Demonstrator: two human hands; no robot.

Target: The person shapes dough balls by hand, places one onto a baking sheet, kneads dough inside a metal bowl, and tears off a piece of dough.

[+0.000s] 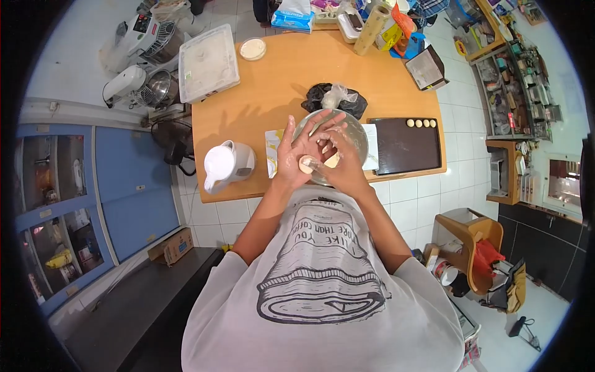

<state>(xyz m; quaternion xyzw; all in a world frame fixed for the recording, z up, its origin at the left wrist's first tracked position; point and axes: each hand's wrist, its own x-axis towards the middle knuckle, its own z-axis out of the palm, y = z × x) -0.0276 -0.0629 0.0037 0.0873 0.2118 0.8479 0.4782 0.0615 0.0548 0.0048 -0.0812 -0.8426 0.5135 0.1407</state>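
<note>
My left hand [294, 155] is turned palm up with its fingers spread. A small pale dough ball [305, 164] lies against the base of its palm. From the right, my right hand [348, 160] reaches across with curled fingers, its thumb pressed to the ball. Both hands are over a metal bowl [357, 131], which they partly hide. More pale dough [333, 160] shows in the bowl, through the gap between the right thumb and fingers. Right of the bowl, a dark baking tray [406, 149] carries a row of several small round dough balls [422, 123] along its far edge.
The wooden table [279, 74] also bears a white pitcher [228, 164], a lidded plastic box [209, 62], a small round tub [253, 49] and a black plastic bag [319, 97] behind the bowl. A wrap roll [372, 30] stands at the back. Stand mixers [141, 85] are at left.
</note>
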